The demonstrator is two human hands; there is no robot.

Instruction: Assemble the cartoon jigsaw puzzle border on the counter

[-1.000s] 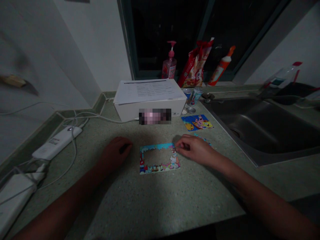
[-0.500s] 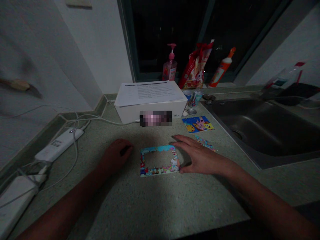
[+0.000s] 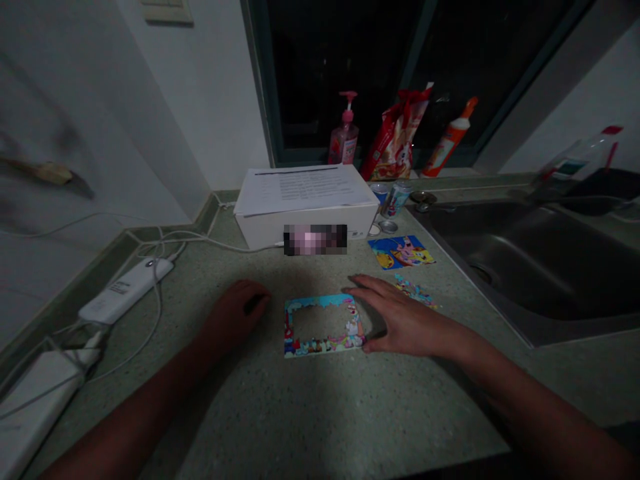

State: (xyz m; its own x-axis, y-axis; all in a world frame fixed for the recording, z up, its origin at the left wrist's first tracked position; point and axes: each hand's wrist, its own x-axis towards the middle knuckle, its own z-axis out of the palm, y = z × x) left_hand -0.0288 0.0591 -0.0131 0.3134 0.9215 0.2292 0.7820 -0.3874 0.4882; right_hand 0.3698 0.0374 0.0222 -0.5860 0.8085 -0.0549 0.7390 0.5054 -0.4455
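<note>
Dim counter (image 3: 320, 407), right hand (image 3: 403, 317) spread wide, patterned frame (image 3: 325, 346) just left of it, tiny pieces (image 3: 414, 289) beyond it indistinct, left hand (image 3: 235, 313) loosely curled, grip unclear

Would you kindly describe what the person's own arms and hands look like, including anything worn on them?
The left hand and right hand are ungloved. The left forearm and right forearm are bare where they show, without sleeves, watch or bracelet. I can make out no rings or markings, though the light is dim.
</note>
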